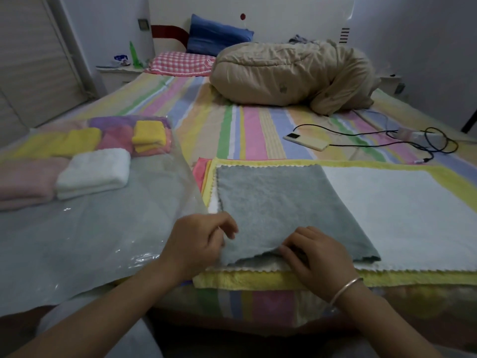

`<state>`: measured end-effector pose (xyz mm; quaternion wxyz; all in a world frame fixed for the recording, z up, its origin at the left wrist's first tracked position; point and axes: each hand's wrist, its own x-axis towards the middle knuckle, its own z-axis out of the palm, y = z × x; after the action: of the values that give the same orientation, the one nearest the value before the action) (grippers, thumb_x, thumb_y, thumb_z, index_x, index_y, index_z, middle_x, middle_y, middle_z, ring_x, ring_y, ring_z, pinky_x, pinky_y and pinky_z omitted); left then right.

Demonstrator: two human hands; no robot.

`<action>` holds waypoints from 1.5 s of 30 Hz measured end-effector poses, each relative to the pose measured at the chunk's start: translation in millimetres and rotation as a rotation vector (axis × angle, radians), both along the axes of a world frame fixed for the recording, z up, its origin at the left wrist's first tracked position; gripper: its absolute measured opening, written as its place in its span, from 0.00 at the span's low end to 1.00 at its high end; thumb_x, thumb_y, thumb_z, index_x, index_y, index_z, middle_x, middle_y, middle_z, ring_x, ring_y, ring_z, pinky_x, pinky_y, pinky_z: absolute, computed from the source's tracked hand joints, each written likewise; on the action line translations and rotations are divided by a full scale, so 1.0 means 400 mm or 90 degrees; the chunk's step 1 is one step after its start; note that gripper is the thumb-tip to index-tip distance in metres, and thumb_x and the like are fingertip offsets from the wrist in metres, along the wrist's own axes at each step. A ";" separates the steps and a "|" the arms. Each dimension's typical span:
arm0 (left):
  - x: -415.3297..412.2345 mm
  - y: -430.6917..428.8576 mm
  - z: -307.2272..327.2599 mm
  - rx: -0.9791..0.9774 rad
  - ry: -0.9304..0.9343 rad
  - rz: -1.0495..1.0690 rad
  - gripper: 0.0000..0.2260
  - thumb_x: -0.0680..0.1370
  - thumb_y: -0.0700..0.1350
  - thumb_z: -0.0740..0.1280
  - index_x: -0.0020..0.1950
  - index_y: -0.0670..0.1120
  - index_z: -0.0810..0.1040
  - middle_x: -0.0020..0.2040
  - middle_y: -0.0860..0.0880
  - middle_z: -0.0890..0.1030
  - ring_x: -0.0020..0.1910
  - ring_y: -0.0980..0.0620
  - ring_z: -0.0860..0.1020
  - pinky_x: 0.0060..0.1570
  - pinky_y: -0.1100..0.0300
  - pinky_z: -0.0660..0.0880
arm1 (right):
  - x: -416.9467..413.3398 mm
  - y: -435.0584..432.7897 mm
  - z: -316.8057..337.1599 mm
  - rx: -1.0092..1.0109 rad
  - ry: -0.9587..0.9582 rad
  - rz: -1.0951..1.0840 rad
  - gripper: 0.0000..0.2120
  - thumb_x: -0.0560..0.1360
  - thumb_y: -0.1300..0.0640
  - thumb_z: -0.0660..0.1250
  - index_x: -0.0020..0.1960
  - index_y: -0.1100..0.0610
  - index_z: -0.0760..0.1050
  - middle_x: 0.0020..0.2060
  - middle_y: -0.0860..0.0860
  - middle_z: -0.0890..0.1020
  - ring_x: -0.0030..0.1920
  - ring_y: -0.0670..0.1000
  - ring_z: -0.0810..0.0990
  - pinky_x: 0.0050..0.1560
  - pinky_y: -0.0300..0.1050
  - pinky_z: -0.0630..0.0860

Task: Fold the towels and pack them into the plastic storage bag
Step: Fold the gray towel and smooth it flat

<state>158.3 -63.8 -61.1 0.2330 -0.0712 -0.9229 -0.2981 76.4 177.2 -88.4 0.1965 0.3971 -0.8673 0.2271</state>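
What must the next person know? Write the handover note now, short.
Hands: left hand and right hand both pinch the near edge of the grey towel, which lies flat on the unfolded stack: white towel, yellow towel.
Done: several folded towels sit at the plastic storage bag on the left, apparently inside.
Left: fold the grey one, then the rest of the stack, and pack them all.

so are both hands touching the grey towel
Touching. The head view shows the left hand and right hand each pinching the near edge of the grey towel.
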 end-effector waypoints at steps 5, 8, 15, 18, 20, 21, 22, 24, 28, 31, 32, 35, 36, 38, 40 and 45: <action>-0.129 -0.048 0.017 -0.074 -0.187 0.276 0.11 0.76 0.45 0.61 0.46 0.52 0.84 0.47 0.52 0.83 0.53 0.48 0.75 0.48 0.56 0.71 | 0.008 -0.024 -0.005 0.003 -0.005 -0.010 0.16 0.76 0.42 0.57 0.35 0.49 0.72 0.30 0.43 0.72 0.31 0.45 0.72 0.24 0.46 0.70; -0.189 -0.053 0.013 -0.025 -0.381 0.339 0.13 0.77 0.51 0.62 0.41 0.48 0.83 0.49 0.46 0.81 0.62 0.41 0.68 0.55 0.53 0.67 | 0.006 -0.024 -0.015 0.012 0.002 -0.016 0.16 0.76 0.42 0.56 0.35 0.49 0.72 0.31 0.44 0.72 0.31 0.45 0.72 0.25 0.44 0.69; -0.243 -0.044 0.041 0.066 -0.548 0.369 0.27 0.70 0.63 0.72 0.59 0.46 0.75 0.65 0.38 0.66 0.67 0.40 0.60 0.65 0.52 0.65 | 0.008 -0.012 -0.027 -0.010 -0.020 -0.013 0.14 0.75 0.44 0.57 0.37 0.49 0.72 0.32 0.43 0.72 0.32 0.44 0.71 0.26 0.40 0.69; -0.246 -0.050 0.033 0.041 -0.537 0.357 0.22 0.72 0.62 0.69 0.51 0.45 0.75 0.59 0.41 0.72 0.65 0.40 0.61 0.60 0.53 0.65 | 0.008 -0.010 -0.032 -0.012 -0.020 -0.014 0.13 0.76 0.44 0.57 0.37 0.50 0.73 0.32 0.43 0.72 0.32 0.45 0.72 0.26 0.41 0.69; -0.241 -0.054 0.029 0.008 -0.506 0.362 0.20 0.74 0.63 0.66 0.45 0.44 0.75 0.53 0.42 0.74 0.67 0.40 0.61 0.58 0.51 0.64 | 0.007 -0.009 -0.036 -0.018 -0.022 -0.012 0.13 0.76 0.46 0.57 0.37 0.50 0.73 0.32 0.44 0.72 0.33 0.45 0.72 0.27 0.43 0.69; -0.236 -0.054 0.027 -0.026 -0.488 0.363 0.21 0.74 0.64 0.65 0.42 0.45 0.76 0.48 0.44 0.74 0.66 0.41 0.61 0.58 0.51 0.63 | 0.007 -0.008 -0.038 -0.021 -0.025 -0.012 0.13 0.76 0.46 0.57 0.37 0.50 0.73 0.33 0.44 0.72 0.33 0.45 0.72 0.27 0.43 0.69; -0.231 -0.055 0.024 -0.074 -0.467 0.364 0.22 0.74 0.65 0.64 0.41 0.45 0.77 0.44 0.46 0.74 0.65 0.41 0.63 0.57 0.51 0.63 | 0.007 -0.008 -0.039 -0.022 -0.027 -0.012 0.13 0.76 0.46 0.57 0.37 0.50 0.73 0.33 0.44 0.72 0.33 0.45 0.72 0.28 0.43 0.69; -0.221 -0.060 0.012 -0.181 -0.417 0.378 0.25 0.73 0.68 0.64 0.41 0.45 0.80 0.44 0.47 0.75 0.63 0.42 0.66 0.57 0.50 0.65 | 0.008 -0.007 -0.041 -0.025 -0.030 -0.008 0.13 0.76 0.46 0.57 0.38 0.50 0.73 0.33 0.43 0.72 0.33 0.45 0.72 0.28 0.42 0.69; -0.188 -0.048 -0.006 -0.255 -0.199 0.360 0.19 0.73 0.62 0.69 0.51 0.47 0.77 0.54 0.48 0.75 0.59 0.46 0.69 0.55 0.53 0.69 | 0.014 0.007 -0.025 -0.021 -0.036 0.026 0.11 0.76 0.46 0.59 0.41 0.50 0.75 0.37 0.43 0.74 0.38 0.45 0.74 0.31 0.43 0.72; -0.143 0.009 -0.003 -0.204 -0.009 0.176 0.09 0.73 0.48 0.70 0.51 0.48 0.76 0.51 0.49 0.76 0.54 0.47 0.74 0.51 0.54 0.69 | 0.004 0.048 -0.006 0.018 0.009 0.067 0.08 0.75 0.47 0.64 0.45 0.50 0.78 0.42 0.44 0.77 0.43 0.48 0.76 0.38 0.44 0.74; -0.121 0.042 0.000 -0.180 0.007 0.095 0.07 0.73 0.46 0.68 0.50 0.48 0.76 0.50 0.50 0.77 0.53 0.48 0.75 0.50 0.55 0.70 | -0.006 0.066 -0.005 0.041 0.022 0.072 0.08 0.74 0.47 0.65 0.47 0.50 0.78 0.44 0.45 0.78 0.45 0.49 0.76 0.40 0.45 0.74; -0.065 0.149 -0.009 -0.148 -0.038 -0.085 0.08 0.75 0.49 0.66 0.53 0.50 0.77 0.49 0.53 0.79 0.49 0.55 0.77 0.48 0.59 0.73 | -0.037 0.126 -0.006 0.082 0.023 0.044 0.09 0.72 0.48 0.65 0.50 0.50 0.78 0.47 0.45 0.79 0.49 0.51 0.78 0.44 0.47 0.75; -0.059 0.176 -0.018 -0.154 -0.039 -0.106 0.09 0.75 0.52 0.66 0.53 0.50 0.77 0.49 0.54 0.80 0.48 0.56 0.77 0.47 0.60 0.74 | -0.043 0.143 -0.005 0.087 0.020 0.029 0.10 0.72 0.49 0.65 0.50 0.50 0.78 0.48 0.45 0.79 0.49 0.51 0.78 0.45 0.47 0.75; -0.065 0.210 -0.037 -0.167 -0.039 -0.095 0.13 0.73 0.57 0.66 0.53 0.51 0.76 0.48 0.55 0.80 0.46 0.56 0.77 0.44 0.60 0.74 | -0.049 0.164 0.005 0.096 0.026 -0.002 0.12 0.69 0.52 0.62 0.50 0.50 0.79 0.47 0.45 0.80 0.49 0.51 0.79 0.45 0.44 0.74; -0.084 0.220 -0.052 -0.188 -0.040 -0.053 0.17 0.71 0.62 0.64 0.53 0.52 0.76 0.48 0.56 0.79 0.46 0.56 0.76 0.42 0.61 0.73 | -0.052 0.176 0.015 0.106 0.042 -0.028 0.16 0.65 0.54 0.59 0.49 0.51 0.79 0.46 0.46 0.81 0.48 0.51 0.79 0.43 0.42 0.73; -0.100 0.234 -0.059 -0.247 -0.038 -0.017 0.14 0.70 0.54 0.62 0.51 0.51 0.75 0.45 0.54 0.77 0.44 0.53 0.76 0.39 0.58 0.71 | -0.074 0.216 0.018 0.042 -0.017 -0.141 0.16 0.64 0.64 0.70 0.50 0.52 0.79 0.43 0.48 0.81 0.43 0.55 0.80 0.38 0.46 0.75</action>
<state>118.3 29.6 -84.6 0.1836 -0.1186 -0.9685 -0.1195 46.9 263.8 -81.4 0.1956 0.3016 -0.9155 0.1808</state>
